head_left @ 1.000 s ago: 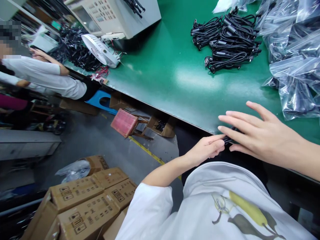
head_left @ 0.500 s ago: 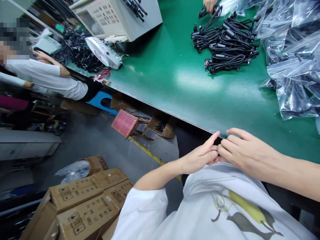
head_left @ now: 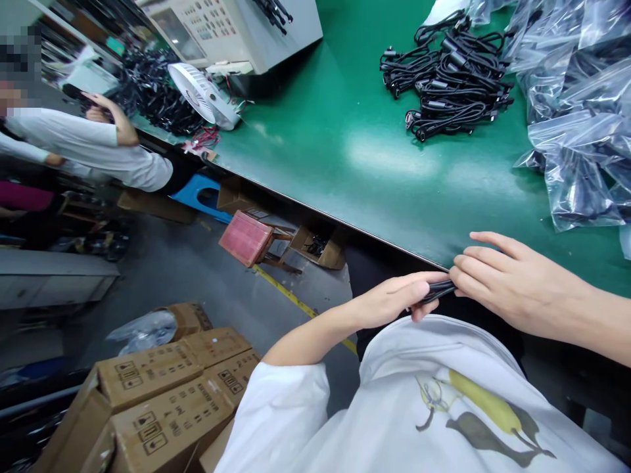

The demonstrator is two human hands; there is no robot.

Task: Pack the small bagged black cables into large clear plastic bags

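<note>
My left hand (head_left: 394,301) and my right hand (head_left: 513,282) meet at the near edge of the green table (head_left: 345,151), just above my lap. Both pinch a thin black cable bundle (head_left: 436,292) that runs between them; most of it is hidden by the fingers. A pile of coiled black cables (head_left: 446,75) lies far back on the table, well away from both hands. Clear plastic bags with cables (head_left: 579,112) are heaped at the right.
A beige test machine (head_left: 231,29) and a small white fan (head_left: 200,95) stand at the table's far left. Another person in white (head_left: 83,148) works there by more black cables. Cardboard boxes (head_left: 162,401), a red stool (head_left: 246,240) and open cartons sit on the floor to my left.
My hands, pressed together at the table edge half a second ago, have drawn slightly apart, showing the black cable between them. Another person's hand at the far cable pile is gone.
</note>
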